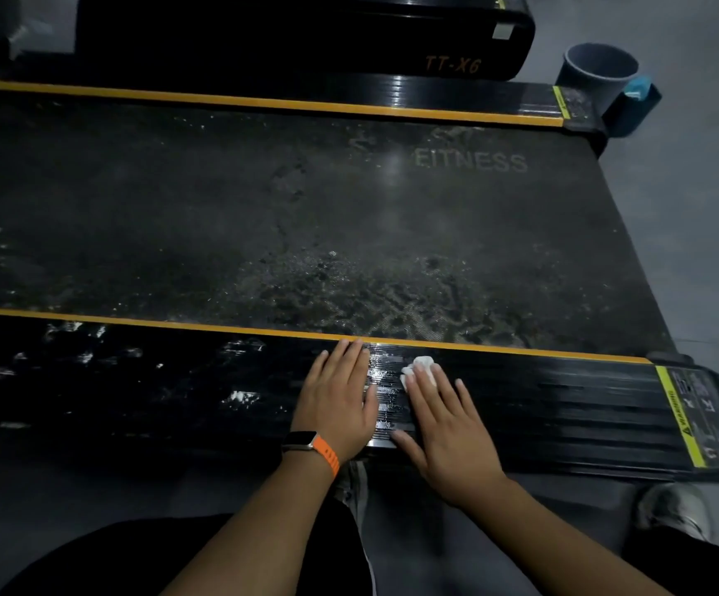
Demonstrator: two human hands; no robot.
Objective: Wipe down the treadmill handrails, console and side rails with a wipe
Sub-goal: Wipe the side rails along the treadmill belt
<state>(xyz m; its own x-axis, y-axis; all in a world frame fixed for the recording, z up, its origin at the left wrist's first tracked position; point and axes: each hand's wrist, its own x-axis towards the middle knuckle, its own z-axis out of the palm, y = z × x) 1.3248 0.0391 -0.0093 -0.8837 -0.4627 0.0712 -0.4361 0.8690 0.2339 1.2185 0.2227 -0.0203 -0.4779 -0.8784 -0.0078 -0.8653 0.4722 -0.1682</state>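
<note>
One wipe (421, 366) under right hand (448, 428) on side rail (564, 406) running left-right.

Black ribbed side rail (521, 406) edged by an orange stripe (177, 323); white wipe (421, 366); orange watch strap (327, 455); grey bucket (594, 75).

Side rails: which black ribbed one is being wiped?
The near black ribbed side rail: right hand presses a crumpled white wipe there; far rail untouched.
</note>
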